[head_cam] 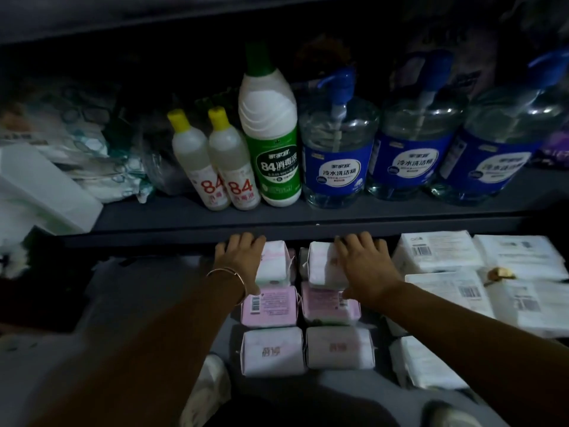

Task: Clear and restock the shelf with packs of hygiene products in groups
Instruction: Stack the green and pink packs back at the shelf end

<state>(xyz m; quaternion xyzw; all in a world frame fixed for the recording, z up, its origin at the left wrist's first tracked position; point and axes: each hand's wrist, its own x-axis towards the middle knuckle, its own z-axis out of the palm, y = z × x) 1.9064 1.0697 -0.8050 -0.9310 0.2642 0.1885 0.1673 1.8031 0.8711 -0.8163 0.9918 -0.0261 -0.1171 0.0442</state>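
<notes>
Six hygiene packs lie in two columns on the lower grey shelf (138, 291). At the back are two white packs (275, 263) (321, 268), in the middle two pink packs (269, 306) (328, 306), and in front two more white packs (272, 351) (338, 348). My left hand (240, 261), with a thin bangle at the wrist, rests against the left side of the back left white pack, fingers stretched toward the rear. My right hand (365, 265) lies flat on the back right white pack, fingers spread, thumb at its near edge.
Flat white tissue packs (437, 252) are stacked to the right on the lower shelf. The upper shelf edge (308, 234) runs just above my fingertips. On it stand two small yellow-capped bottles (215, 161), a tall green-labelled bottle (271, 131) and three blue pump bottles (337, 149).
</notes>
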